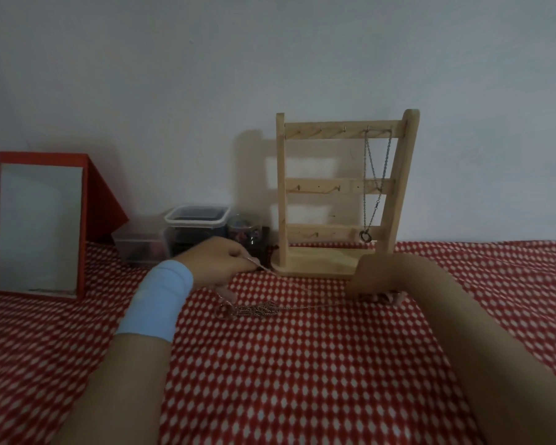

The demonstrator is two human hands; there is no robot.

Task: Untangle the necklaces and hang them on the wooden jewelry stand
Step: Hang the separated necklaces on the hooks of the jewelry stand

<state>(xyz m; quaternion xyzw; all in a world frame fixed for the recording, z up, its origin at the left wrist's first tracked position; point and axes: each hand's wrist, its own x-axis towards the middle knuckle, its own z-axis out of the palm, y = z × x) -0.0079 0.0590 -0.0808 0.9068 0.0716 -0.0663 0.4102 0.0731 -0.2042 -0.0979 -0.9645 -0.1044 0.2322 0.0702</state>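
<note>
A tangled clump of necklaces [254, 309] lies on the red-and-white cloth between my hands. My left hand [220, 260] pinches a thin chain that runs up from the clump. My right hand [374, 277] is curled downward over the cloth, its fingertips gripping another chain end that stretches right from the clump. The wooden jewelry stand [344, 191] stands upright behind them, against the wall. One silver chain with a ring pendant [366, 234] hangs from the stand's top bar on its right side.
A red-framed mirror [39, 226] leans against the wall at far left. Clear plastic boxes [196, 226] and a dark jar [247, 234] sit left of the stand. The patterned cloth [302, 364] covers the whole surface.
</note>
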